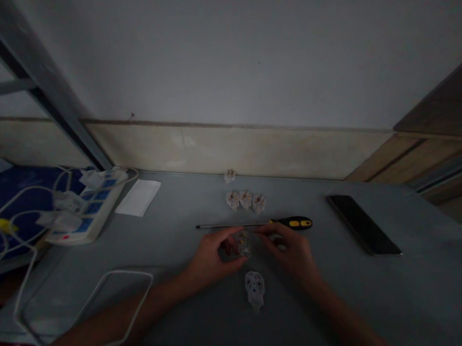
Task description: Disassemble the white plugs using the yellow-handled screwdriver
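My left hand (219,253) is closed on a clear plug half with brass parts (243,244), gripped between thumb and fingers. Close to its right side, my right hand (290,247) is pinched, thumb against forefinger; what it holds, if anything, is too small to name. Just behind both hands lies a screwdriver with a black and yellow handle (297,222), its shaft pointing left. A whitish plug cover (255,285) rests on the table in front of the hands. Three plug pieces with brass pins stand in a row, the middle one (246,199) among them, and another such piece (230,175) sits behind.
A black phone (363,224) lies on the grey table (431,280) to the right. At the left is a power strip (97,205) with plugs and white cables. A white cable (122,272) loops over my left forearm. White paper (139,197) lies nearby; a wall (228,141) bounds the back.
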Tool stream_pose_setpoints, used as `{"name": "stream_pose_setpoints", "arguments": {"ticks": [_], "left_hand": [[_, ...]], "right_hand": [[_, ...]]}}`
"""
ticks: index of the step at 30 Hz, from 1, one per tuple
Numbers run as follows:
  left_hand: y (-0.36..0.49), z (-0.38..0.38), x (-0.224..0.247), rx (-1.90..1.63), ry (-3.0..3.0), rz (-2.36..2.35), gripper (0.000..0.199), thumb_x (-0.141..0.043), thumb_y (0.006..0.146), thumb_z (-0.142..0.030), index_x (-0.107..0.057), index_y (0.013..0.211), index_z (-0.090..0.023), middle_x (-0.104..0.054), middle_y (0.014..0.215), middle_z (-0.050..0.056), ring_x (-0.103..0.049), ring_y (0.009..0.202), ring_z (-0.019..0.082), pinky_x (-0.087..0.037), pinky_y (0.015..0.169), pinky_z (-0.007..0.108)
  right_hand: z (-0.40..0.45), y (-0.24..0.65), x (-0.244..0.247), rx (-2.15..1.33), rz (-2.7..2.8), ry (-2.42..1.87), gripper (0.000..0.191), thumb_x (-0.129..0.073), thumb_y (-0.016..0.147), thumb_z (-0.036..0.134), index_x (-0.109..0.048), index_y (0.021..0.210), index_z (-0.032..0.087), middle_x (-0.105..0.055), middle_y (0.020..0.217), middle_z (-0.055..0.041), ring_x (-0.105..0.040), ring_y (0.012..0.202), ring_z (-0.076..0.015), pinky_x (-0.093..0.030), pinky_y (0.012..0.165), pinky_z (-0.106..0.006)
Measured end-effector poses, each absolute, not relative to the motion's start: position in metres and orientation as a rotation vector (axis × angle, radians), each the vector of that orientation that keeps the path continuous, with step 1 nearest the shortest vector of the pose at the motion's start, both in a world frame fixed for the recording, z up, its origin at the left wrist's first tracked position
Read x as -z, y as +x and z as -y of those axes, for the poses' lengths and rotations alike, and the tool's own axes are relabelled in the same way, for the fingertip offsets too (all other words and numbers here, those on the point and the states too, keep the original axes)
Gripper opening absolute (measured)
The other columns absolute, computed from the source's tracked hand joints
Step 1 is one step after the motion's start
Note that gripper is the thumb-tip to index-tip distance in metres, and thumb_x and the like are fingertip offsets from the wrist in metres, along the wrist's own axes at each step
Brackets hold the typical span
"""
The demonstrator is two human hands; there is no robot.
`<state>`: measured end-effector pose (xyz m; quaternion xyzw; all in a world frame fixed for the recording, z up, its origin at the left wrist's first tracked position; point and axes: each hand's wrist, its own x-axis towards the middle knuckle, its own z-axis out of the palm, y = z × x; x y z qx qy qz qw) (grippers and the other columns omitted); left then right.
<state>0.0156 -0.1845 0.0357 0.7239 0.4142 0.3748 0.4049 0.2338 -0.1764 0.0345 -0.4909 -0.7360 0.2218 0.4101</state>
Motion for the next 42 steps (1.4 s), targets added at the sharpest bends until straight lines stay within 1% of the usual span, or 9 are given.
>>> {"name": "stream_pose_setpoints", "arguments": {"ticks": [3,8,12,14,21,27,35,42], "left_hand": [[0.016,0.185,-0.035,-0.958,1.809,-1.034,0.055,-0.072,0.074,-0.025,-0.060,0.127,-0.018,-0.070,0.079,0.000,-0.061,0.068,0.015,-0.051,0.069,0.027],[0.016,0.185,-0.034,-0.964,1.790,-1.015,0.055,-0.072,0.074,-0.023,-0.060,0.128,-0.017,-0.072,0.082,0.002,-0.065,0.071,0.016,-0.053,0.070,0.028],[0.015,0.184,-0.033,-0.976,1.776,-1.006,0.055,-0.072,0.075,-0.022,-0.059,0.128,-0.016,-0.073,0.084,0.003,-0.067,0.074,0.017,-0.054,0.073,0.030],[0.015,0.184,-0.034,-0.976,1.770,-1.006,0.056,-0.072,0.074,-0.022,-0.059,0.128,-0.015,-0.073,0.084,0.003,-0.066,0.073,0.017,-0.054,0.073,0.030],[0.015,0.184,-0.034,-0.979,1.774,-0.977,0.056,-0.071,0.075,-0.022,-0.059,0.129,-0.015,-0.071,0.083,0.003,-0.065,0.072,0.016,-0.053,0.072,0.028],[0.015,0.184,-0.032,-0.974,1.776,-0.980,0.057,-0.071,0.074,-0.020,-0.059,0.130,-0.015,-0.072,0.084,0.003,-0.065,0.073,0.016,-0.053,0.072,0.028],[0.015,0.183,-0.033,-0.975,1.804,-0.960,0.056,-0.071,0.075,-0.020,-0.059,0.130,-0.015,-0.072,0.083,0.002,-0.065,0.072,0.016,-0.053,0.072,0.027],[0.015,0.184,-0.034,-0.968,1.798,-0.939,0.058,-0.070,0.076,-0.019,-0.058,0.132,-0.015,-0.073,0.084,0.002,-0.065,0.072,0.015,-0.053,0.071,0.027]], "right_hand": [[0.178,0.233,-0.040,-0.579,1.813,-1.153,0.009,-0.058,0.089,0.024,-0.065,0.088,0.018,-0.068,0.086,-0.0062,-0.068,0.079,-0.0150,-0.058,0.061,-0.021],[0.180,0.230,-0.045,-0.542,1.838,-1.023,0.007,-0.060,0.087,0.018,-0.064,0.093,0.019,-0.069,0.084,-0.0041,-0.068,0.073,-0.0134,-0.058,0.061,-0.021],[0.181,0.229,-0.049,-0.463,1.893,-0.931,0.008,-0.062,0.086,0.013,-0.066,0.085,0.020,-0.070,0.083,-0.0025,-0.069,0.080,-0.0142,-0.058,0.072,-0.025],[0.181,0.229,-0.051,-0.438,1.914,-0.905,0.011,-0.061,0.086,0.012,-0.068,0.087,0.021,-0.070,0.085,-0.0027,-0.069,0.083,-0.0143,-0.058,0.075,-0.026],[0.182,0.227,-0.052,-0.398,1.967,-0.847,0.013,-0.059,0.088,0.011,-0.069,0.090,0.020,-0.069,0.085,-0.0038,-0.068,0.081,-0.0132,-0.057,0.072,-0.023],[0.181,0.228,-0.051,-0.380,1.994,-0.792,0.014,-0.058,0.089,0.012,-0.070,0.090,0.020,-0.069,0.084,-0.0049,-0.068,0.081,-0.0143,-0.057,0.072,-0.025],[0.181,0.228,-0.055,-0.396,2.027,-0.719,0.017,-0.057,0.090,0.009,-0.069,0.091,0.020,-0.068,0.084,-0.0040,-0.067,0.079,-0.0131,-0.055,0.070,-0.024],[0.181,0.229,-0.052,-0.369,2.013,-0.723,0.019,-0.057,0.089,0.008,-0.069,0.095,0.021,-0.068,0.085,-0.0040,-0.066,0.081,-0.0135,-0.055,0.072,-0.026]]}}
